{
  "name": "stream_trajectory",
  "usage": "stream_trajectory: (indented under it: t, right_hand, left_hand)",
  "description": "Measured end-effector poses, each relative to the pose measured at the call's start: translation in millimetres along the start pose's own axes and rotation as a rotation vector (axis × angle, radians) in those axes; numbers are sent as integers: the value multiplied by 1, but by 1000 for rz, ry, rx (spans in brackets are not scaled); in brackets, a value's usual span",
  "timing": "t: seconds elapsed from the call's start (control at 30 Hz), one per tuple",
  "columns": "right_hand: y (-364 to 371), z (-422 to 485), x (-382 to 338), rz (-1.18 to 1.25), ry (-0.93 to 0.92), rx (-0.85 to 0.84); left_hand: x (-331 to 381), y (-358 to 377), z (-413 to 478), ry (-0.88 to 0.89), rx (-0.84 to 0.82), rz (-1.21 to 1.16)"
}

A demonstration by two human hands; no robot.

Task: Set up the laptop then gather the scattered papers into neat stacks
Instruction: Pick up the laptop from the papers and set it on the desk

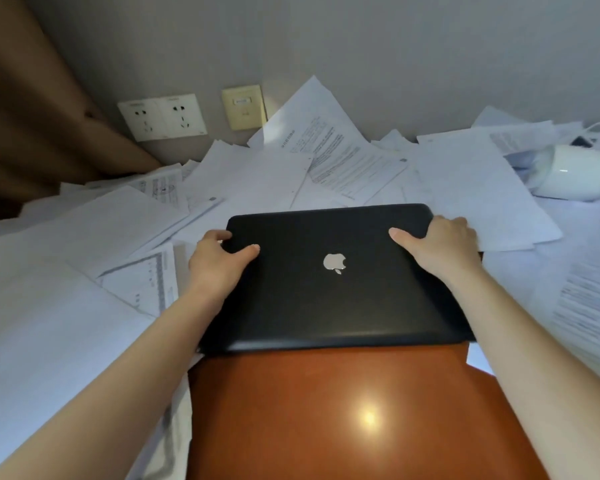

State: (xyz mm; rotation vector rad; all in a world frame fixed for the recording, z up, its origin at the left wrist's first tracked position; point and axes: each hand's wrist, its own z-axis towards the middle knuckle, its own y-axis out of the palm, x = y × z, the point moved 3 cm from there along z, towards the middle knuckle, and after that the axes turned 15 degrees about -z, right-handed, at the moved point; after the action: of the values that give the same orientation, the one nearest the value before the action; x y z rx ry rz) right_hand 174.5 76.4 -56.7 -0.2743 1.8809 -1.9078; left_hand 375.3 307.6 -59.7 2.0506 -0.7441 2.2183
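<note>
A closed black laptop (pixel 329 299) with a silver logo lies flat in the middle of the desk. My left hand (pixel 219 261) grips its far left corner, thumb on the lid and fingers curled round the edge. My right hand (pixel 437 245) grips the far right corner the same way. Scattered white papers (pixel 264 174) cover the desk all around, some printed with text, several overlapping; one sheet (pixel 316 123) leans against the wall.
A bare strip of orange-brown desk (pixel 343 410) shows in front of the laptop. Wall sockets (pixel 163 116) and a beige plate (pixel 243 107) sit on the grey wall. A brown curtain (pixel 32 109) hangs at left. A white rounded object (pixel 575 174) lies at far right.
</note>
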Motion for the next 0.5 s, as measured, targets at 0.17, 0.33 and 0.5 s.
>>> stream_trajectory:
  t: [0.17,0.33,0.5]
  right_hand:
    - [-10,-12,-3,-212,-29,30]
    - [-13,-55,-30,-321,-448,-58]
    - [-14,-103,-41,-454,-747,-179]
  left_hand:
    - [0,-2,-12,104,-49,80]
    - [-7,-8,-24,258,-222,307]
    - [-16,-12,-46,254,-399,466]
